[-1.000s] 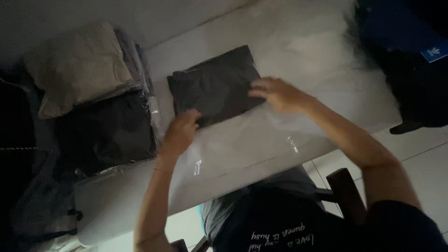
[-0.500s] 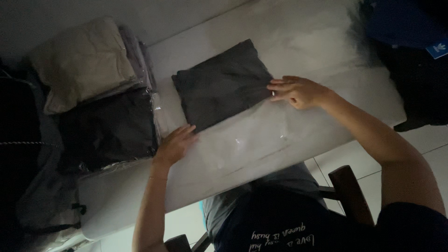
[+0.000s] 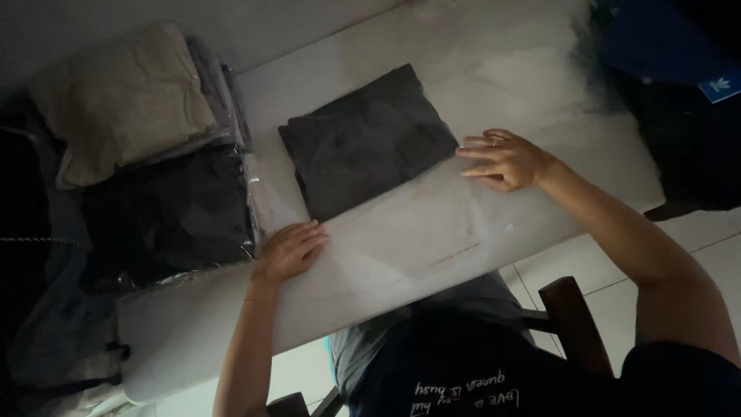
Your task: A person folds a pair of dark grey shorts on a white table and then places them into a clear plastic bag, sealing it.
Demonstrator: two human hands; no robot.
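Table (image 3: 494, 62): a long pale surface runs across the view; you sit at its near edge, on a dark wooden chair (image 3: 567, 309) over a tiled floor
Stacks at your left: a beige folded garment (image 3: 116, 100) lies atop a dark garment in clear wrap (image 3: 166, 216), both already packed by the look of them, well apart from your hands
Far right: a heap of dark and blue fabric (image 3: 664, 69) sits at the table's end, seemingly not yet handled
Folded dark grey garment (image 3: 367, 147): folded square and lying flat mid-table, its lower edge at or just inside the mouth of the bag; which of the two cannot be told in this light
Clear plastic bag (image 3: 417, 232): spread flat between the garment and you, mostly empty, so the packing looks begun and not finished; sealing appears left to do
Right hand (image 3: 505, 161): fingers spread and flat on the bag's upper corner, just beside the garment
Left hand (image 3: 289, 251): fingers together, pressing the bag's left edge to the table, holding nothing
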